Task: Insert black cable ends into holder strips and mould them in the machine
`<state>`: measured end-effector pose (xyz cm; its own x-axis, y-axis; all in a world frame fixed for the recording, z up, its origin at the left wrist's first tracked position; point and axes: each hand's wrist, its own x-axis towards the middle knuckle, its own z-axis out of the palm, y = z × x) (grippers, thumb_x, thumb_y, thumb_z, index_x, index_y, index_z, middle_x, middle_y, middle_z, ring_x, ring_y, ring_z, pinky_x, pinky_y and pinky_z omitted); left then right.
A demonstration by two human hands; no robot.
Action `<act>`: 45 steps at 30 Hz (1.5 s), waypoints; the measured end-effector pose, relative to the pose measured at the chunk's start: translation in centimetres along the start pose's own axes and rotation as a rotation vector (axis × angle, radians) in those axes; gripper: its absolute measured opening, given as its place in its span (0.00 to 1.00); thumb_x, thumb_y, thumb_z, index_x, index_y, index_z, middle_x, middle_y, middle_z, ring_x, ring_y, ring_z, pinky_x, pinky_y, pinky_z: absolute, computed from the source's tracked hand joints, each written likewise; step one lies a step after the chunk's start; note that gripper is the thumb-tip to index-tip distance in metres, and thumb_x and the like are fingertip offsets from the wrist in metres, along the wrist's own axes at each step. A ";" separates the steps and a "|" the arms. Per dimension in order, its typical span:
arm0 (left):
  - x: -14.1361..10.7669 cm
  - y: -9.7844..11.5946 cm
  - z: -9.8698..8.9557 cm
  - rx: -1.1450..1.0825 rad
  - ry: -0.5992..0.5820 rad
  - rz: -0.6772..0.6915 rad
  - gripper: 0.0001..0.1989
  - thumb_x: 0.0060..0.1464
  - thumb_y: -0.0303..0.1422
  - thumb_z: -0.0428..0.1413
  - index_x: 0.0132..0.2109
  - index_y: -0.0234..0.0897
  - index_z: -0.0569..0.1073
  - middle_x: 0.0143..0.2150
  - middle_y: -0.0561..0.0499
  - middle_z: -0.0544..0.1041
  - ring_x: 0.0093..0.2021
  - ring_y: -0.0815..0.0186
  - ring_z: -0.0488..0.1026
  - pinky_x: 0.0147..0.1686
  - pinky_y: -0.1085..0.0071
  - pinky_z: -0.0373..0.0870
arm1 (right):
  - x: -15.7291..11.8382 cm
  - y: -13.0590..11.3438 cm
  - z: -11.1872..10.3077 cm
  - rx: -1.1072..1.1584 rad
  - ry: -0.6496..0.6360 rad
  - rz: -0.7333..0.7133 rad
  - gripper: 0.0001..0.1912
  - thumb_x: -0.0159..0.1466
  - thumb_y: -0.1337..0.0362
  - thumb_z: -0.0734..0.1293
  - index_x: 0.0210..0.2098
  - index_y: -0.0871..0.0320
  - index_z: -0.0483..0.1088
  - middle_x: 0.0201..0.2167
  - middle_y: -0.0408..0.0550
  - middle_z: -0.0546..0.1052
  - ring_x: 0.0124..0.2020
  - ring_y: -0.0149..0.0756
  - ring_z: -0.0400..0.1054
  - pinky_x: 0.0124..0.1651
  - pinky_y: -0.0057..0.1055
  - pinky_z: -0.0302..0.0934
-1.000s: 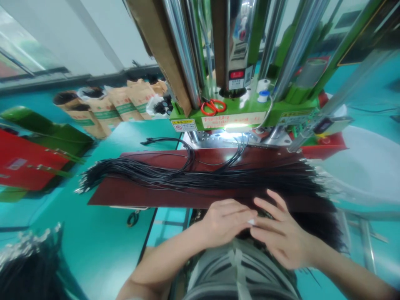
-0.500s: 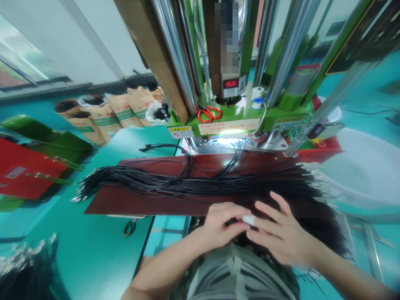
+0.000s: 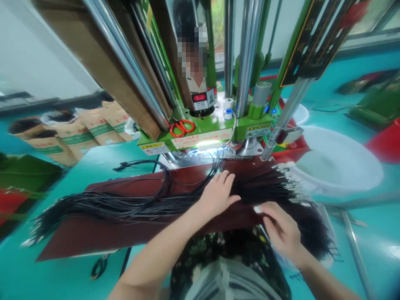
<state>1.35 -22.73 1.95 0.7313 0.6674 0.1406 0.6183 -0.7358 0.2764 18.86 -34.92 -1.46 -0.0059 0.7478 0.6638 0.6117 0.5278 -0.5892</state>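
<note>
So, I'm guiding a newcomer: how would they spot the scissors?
Behind the black cables stands a green machine. On it, above the red-lettered label and just right of a silver post, lie the scissors, set apart by bright orange handles.

Beyond the left hand [image 3: 217, 195], the green machine [image 3: 240, 134] bears a red-lettered strip [image 3: 201, 139], yellow-topped warning labels [image 3: 154, 148] and a QR-code label [image 3: 205, 100]; their wording is too blurred to read.

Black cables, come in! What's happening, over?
Left hand open over long thin black cables, contact unclear. Right hand: small white piece at fingertip. Cables lie across maroon flat board. Green metal machine behind.
</note>
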 end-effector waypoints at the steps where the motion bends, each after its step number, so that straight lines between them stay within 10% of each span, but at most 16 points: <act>1: 0.9 0.1 0.4 0.060 -0.057 -0.033 0.34 0.49 0.46 0.56 0.57 0.29 0.59 0.56 0.35 0.63 0.56 0.49 0.61 0.52 0.54 0.60 | -0.1 0.3 0.2 0.022 0.003 0.012 0.19 0.57 0.80 0.59 0.45 0.59 0.66 0.36 0.51 0.73 0.38 0.36 0.68 0.38 0.34 0.66; 9: 4.5 -1.4 1.3 -0.229 -0.387 -0.011 0.17 0.47 0.44 0.57 0.39 0.36 0.69 0.33 0.51 0.73 0.34 0.63 0.70 0.33 0.71 0.63 | -0.6 1.2 1.3 0.047 0.000 0.009 0.19 0.57 0.79 0.58 0.44 0.57 0.67 0.30 0.49 0.73 0.31 0.35 0.68 0.31 0.33 0.64; 18: 3.3 -1.1 -3.0 -0.584 -0.146 0.007 0.14 0.56 0.36 0.48 0.25 0.36 0.62 0.22 0.58 0.63 0.25 0.73 0.62 0.30 0.76 0.58 | -0.8 1.3 1.3 0.130 -0.005 0.073 0.16 0.59 0.76 0.60 0.42 0.54 0.69 0.26 0.46 0.74 0.26 0.34 0.68 0.28 0.31 0.63; 23: 0.7 0.0 -4.7 -0.542 -0.074 0.043 0.12 0.59 0.37 0.45 0.29 0.36 0.63 0.25 0.57 0.63 0.26 0.72 0.61 0.28 0.76 0.57 | 2.6 0.1 1.1 0.693 -0.020 0.416 0.20 0.61 0.63 0.63 0.53 0.49 0.63 0.44 0.48 0.75 0.43 0.38 0.71 0.46 0.37 0.66; 27: -1.5 1.4 -3.4 -0.445 -0.162 0.057 0.10 0.60 0.36 0.45 0.33 0.37 0.65 0.26 0.57 0.67 0.26 0.71 0.64 0.28 0.75 0.57 | 6.4 -0.1 0.2 1.142 0.115 0.439 0.28 0.57 0.51 0.65 0.56 0.47 0.60 0.55 0.48 0.67 0.55 0.45 0.61 0.56 0.49 0.55; 32: -2.2 2.0 0.3 -0.125 -0.077 0.048 0.06 0.58 0.32 0.47 0.39 0.37 0.67 0.35 0.50 0.72 0.36 0.64 0.69 0.35 0.70 0.63 | 7.4 -0.4 -1.6 1.067 0.213 0.548 0.09 0.61 0.58 0.63 0.37 0.51 0.73 0.26 0.43 0.77 0.34 0.40 0.73 0.47 0.48 0.63; 36: -1.1 1.0 1.8 0.231 0.030 -0.121 0.11 0.52 0.27 0.52 0.44 0.36 0.68 0.43 0.44 0.70 0.43 0.56 0.66 0.40 0.61 0.63 | 6.1 -0.5 -2.0 0.992 0.229 0.625 0.10 0.61 0.59 0.63 0.38 0.54 0.73 0.25 0.44 0.77 0.34 0.40 0.72 0.42 0.44 0.65; 45: 0.3 -1.4 1.4 0.017 -0.049 -0.040 0.06 0.49 0.24 0.54 0.35 0.38 0.70 0.36 0.51 0.72 0.39 0.64 0.68 0.38 0.70 0.65 | 5.4 0.3 -2.5 0.941 0.217 0.703 0.11 0.61 0.58 0.63 0.36 0.57 0.73 0.28 0.47 0.78 0.35 0.40 0.72 0.40 0.41 0.65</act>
<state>1.14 -21.64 0.26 0.7192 0.6898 0.0827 0.6515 -0.7110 0.2644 20.92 -31.74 3.10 0.2873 0.9552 0.0711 -0.3926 0.1852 -0.9009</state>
